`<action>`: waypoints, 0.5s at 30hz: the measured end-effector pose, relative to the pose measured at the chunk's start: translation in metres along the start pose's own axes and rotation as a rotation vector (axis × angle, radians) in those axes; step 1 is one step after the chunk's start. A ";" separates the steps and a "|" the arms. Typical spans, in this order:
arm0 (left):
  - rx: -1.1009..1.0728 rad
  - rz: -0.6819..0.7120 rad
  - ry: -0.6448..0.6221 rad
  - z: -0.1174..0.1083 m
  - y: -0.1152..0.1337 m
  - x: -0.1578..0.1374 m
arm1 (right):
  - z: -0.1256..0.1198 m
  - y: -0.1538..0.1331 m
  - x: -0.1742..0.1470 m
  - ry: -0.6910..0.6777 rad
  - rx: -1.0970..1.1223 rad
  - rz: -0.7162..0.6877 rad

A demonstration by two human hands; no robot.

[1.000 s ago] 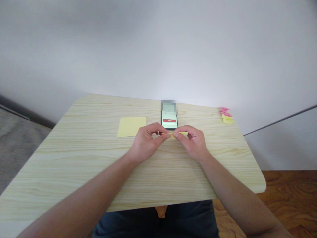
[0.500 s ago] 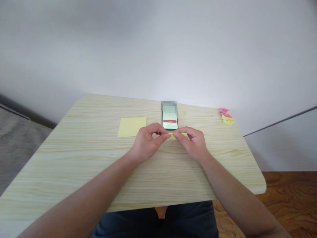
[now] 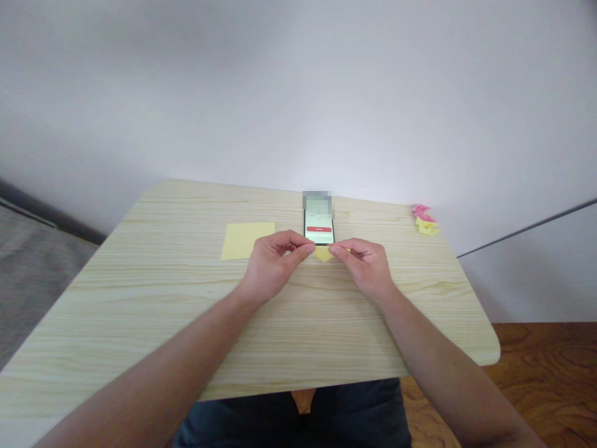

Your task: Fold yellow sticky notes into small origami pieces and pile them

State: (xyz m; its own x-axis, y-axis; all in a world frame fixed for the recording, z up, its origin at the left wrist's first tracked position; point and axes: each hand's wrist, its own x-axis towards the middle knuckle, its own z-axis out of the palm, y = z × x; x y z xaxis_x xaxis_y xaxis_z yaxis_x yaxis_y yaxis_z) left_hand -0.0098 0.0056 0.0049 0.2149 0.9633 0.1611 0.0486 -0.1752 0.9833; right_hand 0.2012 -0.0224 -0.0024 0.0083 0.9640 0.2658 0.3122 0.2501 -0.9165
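Between my hands is a small folded piece of yellow paper [image 3: 323, 253], its lower part coming to a point toward me. My left hand [image 3: 275, 264] pinches its left end between thumb and fingers. The right end is pinched the same way by my right hand [image 3: 366, 264]. Just beyond the paper a phone [image 3: 319, 230] leans against the wall, its screen lit with a red bar. Left of my left hand lies a flat yellow paper sheet [image 3: 243, 239], its right corner hidden behind that hand.
Pink folded paper [image 3: 421, 212] and yellow folded paper [image 3: 426, 228] sit together at the table's far right edge. The pale wooden table [image 3: 163, 280] meets a white wall [image 3: 280, 93] at the back. Its right front corner is rounded.
My thumbs have moved apart along the folded paper. More of its pointed yellow face shows between them now. The phone, flat sheet and other folded papers stay in place.
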 end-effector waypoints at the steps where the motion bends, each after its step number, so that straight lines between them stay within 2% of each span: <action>1: -0.009 -0.012 0.010 0.000 0.000 0.000 | 0.000 0.000 0.000 0.003 0.009 0.003; 15: -0.074 -0.070 0.044 0.000 -0.005 0.004 | 0.001 0.005 0.003 -0.029 0.182 0.059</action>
State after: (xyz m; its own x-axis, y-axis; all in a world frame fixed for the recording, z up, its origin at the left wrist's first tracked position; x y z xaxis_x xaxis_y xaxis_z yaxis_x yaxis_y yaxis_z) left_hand -0.0098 0.0102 0.0005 0.1708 0.9808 0.0941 -0.0108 -0.0936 0.9955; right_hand 0.2021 -0.0181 -0.0060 -0.0065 0.9790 0.2037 0.1351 0.2027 -0.9699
